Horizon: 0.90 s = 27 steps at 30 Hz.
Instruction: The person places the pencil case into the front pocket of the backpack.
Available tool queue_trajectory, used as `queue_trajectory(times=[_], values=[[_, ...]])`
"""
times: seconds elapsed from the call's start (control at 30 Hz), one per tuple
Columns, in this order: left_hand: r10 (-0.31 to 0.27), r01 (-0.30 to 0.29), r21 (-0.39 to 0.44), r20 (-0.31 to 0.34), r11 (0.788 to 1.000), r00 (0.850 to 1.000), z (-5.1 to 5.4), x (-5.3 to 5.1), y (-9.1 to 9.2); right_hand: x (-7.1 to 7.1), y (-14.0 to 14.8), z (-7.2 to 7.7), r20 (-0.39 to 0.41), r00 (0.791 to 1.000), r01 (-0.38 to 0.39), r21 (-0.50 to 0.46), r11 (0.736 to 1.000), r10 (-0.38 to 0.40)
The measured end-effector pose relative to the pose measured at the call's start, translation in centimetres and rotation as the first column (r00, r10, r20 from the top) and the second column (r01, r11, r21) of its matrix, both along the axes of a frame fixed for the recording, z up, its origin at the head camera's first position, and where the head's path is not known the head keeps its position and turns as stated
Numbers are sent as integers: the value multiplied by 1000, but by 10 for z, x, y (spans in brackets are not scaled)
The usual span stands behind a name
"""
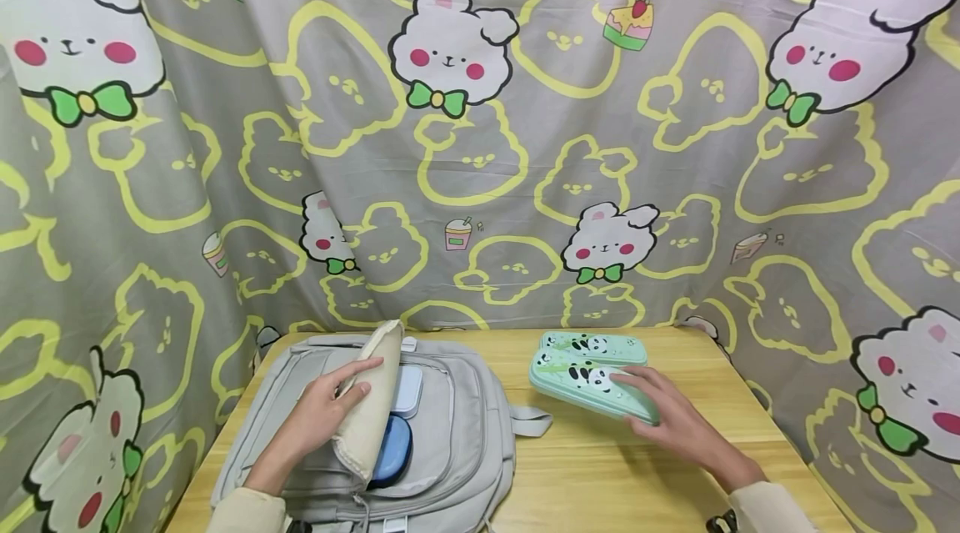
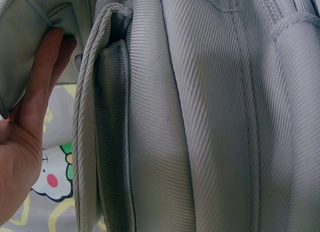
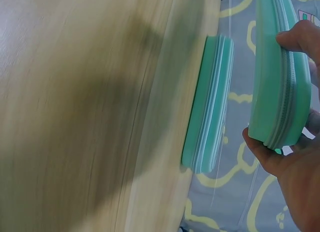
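Observation:
On the left of the table lies a grey backpack [image 1: 467, 399]. My left hand [image 1: 318, 412] holds up its pale front flap [image 1: 381, 399], fingers over the edge; the left wrist view shows the fingers against grey fabric [image 2: 25, 46]. Beneath the raised flap show a light blue box [image 1: 408, 391] and a dark blue rounded case [image 1: 393, 451]. My right hand [image 1: 678, 424] grips one end of a mint-green zipped pencil case [image 1: 573, 383] with pandas, held above the table. Behind it, a second similar case [image 1: 628, 347] rests on the table.
The wooden table [image 1: 600, 483] extends under both hands. A backpack strap [image 1: 531, 420] sticks out to the right. A grey curtain [image 1: 480, 283] with rabbit prints hangs behind the table and at both sides.

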<state>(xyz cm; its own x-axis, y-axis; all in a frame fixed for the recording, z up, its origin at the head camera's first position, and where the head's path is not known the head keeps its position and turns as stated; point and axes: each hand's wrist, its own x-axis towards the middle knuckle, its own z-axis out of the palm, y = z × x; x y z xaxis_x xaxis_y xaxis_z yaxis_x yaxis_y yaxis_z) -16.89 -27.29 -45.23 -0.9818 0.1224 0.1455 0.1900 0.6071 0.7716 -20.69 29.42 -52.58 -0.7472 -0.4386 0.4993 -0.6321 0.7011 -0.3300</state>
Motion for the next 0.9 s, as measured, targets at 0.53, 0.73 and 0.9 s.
queue_trajectory(times=[0.53, 0.73, 0.9], values=[[4, -4, -9, -4, 1000, 1000, 1, 1, 1, -3, -23, 1, 37, 998, -43, 8, 999, 43], [9, -9, -10, -5, 1000, 1000, 0, 1, 1, -4, -32, 2, 34, 997, -64, 14, 998, 64], [7, -7, -7, -10, 1000, 1000, 0, 1, 0, -6, -38, 2, 36, 996, -77, 25, 997, 76]])
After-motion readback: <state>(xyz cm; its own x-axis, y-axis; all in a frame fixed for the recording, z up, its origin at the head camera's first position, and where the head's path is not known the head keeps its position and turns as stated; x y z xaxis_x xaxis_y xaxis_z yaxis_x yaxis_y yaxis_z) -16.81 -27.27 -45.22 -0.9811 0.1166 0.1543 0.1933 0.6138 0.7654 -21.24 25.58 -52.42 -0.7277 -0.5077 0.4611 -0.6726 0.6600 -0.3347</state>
